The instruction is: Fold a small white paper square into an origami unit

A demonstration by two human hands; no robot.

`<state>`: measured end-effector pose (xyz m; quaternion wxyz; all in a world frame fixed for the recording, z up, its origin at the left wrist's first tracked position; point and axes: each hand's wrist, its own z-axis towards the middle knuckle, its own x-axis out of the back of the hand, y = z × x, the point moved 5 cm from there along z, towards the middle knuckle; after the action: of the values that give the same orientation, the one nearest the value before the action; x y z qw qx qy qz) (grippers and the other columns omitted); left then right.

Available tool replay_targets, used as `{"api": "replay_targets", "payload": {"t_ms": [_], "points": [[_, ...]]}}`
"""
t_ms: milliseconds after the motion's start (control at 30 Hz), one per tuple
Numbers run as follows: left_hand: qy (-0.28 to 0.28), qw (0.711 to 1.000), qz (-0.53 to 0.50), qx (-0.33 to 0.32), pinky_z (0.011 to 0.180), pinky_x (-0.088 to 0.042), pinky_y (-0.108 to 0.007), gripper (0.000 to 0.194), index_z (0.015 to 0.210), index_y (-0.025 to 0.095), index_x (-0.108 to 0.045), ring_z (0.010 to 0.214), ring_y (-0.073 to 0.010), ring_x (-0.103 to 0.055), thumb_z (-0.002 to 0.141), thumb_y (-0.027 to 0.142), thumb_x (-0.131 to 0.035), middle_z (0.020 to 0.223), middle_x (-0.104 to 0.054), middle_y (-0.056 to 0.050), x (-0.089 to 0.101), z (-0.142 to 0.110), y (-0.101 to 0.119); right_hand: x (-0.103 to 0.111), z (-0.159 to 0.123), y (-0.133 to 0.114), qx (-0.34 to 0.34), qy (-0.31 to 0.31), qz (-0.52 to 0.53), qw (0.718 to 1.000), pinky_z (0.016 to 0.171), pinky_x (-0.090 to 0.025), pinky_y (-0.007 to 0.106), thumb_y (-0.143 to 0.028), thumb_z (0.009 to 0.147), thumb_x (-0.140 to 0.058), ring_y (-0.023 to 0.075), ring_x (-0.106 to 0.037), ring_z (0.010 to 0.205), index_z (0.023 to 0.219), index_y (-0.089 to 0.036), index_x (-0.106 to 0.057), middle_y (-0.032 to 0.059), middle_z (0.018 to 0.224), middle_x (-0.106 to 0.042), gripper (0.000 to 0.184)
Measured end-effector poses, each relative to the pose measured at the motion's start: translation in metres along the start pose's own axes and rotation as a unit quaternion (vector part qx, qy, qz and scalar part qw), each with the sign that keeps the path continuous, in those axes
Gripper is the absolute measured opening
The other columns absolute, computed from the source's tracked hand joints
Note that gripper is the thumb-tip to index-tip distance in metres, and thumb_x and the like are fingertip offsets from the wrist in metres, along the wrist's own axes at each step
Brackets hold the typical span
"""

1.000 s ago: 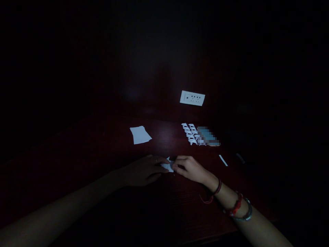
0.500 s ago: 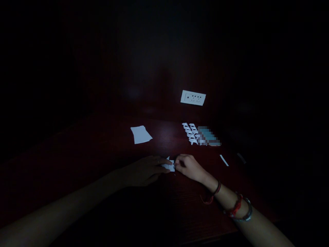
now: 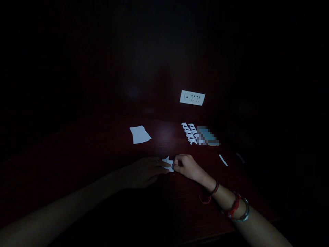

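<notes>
A small piece of white folded paper [image 3: 168,166] lies on the dark red table, with one pointed flap sticking up at its far side. My left hand [image 3: 146,171], a ring on one finger, rests with its fingers stretched over the paper and pressing it down. At the paper's right edge my right hand [image 3: 186,166] has its fingers curled in a pinch. The exact bit of paper between those fingertips is hidden. Bracelets circle my right wrist and forearm.
A stack of white paper sheets [image 3: 140,134] lies at the far left of my hands. Several folded paper pieces [image 3: 190,132] sit in rows beside a blurred teal object [image 3: 208,135]. A paper strip [image 3: 223,160] lies to the right. A wall socket [image 3: 192,97] is behind; surroundings are very dark.
My left index finger has shifted slightly on the paper, and my right fingers are still at its right edge. The whole view has drifted a little.
</notes>
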<state>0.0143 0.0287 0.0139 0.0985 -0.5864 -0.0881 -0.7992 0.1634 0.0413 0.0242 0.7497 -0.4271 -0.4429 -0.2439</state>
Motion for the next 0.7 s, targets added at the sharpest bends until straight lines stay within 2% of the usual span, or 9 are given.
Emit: {"api": "replay_targets", "payload": {"t_ms": [200, 300, 467, 700], "points": [[-0.013, 1.0, -0.015, 0.015, 0.093, -0.029, -0.038, 0.044, 0.121, 0.023, -0.039, 0.11, -0.021, -0.037, 0.078, 0.011, -0.042, 0.125, -0.041, -0.002, 0.0, 0.005, -0.001, -0.001, 0.0, 0.001, -0.006, 0.01, -0.017, 1.0, 0.059, -0.036, 0.019, -0.014, 0.07, -0.052, 0.0094, -0.049, 0.063, 0.068, -0.015, -0.055, 0.0005, 0.067, -0.054, 0.004], [-0.021, 0.999, -0.031, 0.021, 0.092, -0.03, -0.037, 0.044, 0.12, 0.023, -0.039, 0.108, -0.0202, -0.038, 0.078, 0.01, -0.041, 0.124, -0.041, -0.002, 0.005, 0.007, -0.001, 0.005, -0.003, -0.003, 0.02, 0.024, -0.03, 0.999, 0.061, -0.038, 0.019, -0.015, 0.072, -0.052, 0.0096, -0.049, 0.067, 0.079, -0.015, -0.057, 0.0018, 0.075, -0.053, 0.008], [-0.016, 0.997, -0.069, 0.032, 0.088, -0.034, -0.034, 0.043, 0.117, 0.024, -0.041, 0.102, -0.0188, -0.041, 0.077, 0.008, -0.041, 0.123, -0.042, 0.0, 0.013, 0.007, 0.0, 0.007, -0.01, -0.016, 0.12, -0.046, -0.091, 0.987, 0.069, -0.039, 0.019, -0.014, 0.079, -0.045, 0.01, -0.051, 0.076, 0.093, -0.02, -0.059, 0.0023, 0.086, -0.052, 0.021], [-0.008, 0.997, -0.077, 0.028, 0.086, -0.035, -0.034, 0.044, 0.117, 0.025, -0.041, 0.101, -0.019, -0.041, 0.078, 0.007, -0.04, 0.122, -0.042, 0.0, 0.014, 0.007, 0.0, 0.009, -0.013, -0.026, 0.143, -0.074, -0.187, 0.969, 0.064, -0.039, 0.02, -0.015, 0.08, -0.042, 0.0102, -0.052, 0.071, 0.098, -0.02, -0.058, 0.0026, 0.088, -0.054, 0.025]]}}
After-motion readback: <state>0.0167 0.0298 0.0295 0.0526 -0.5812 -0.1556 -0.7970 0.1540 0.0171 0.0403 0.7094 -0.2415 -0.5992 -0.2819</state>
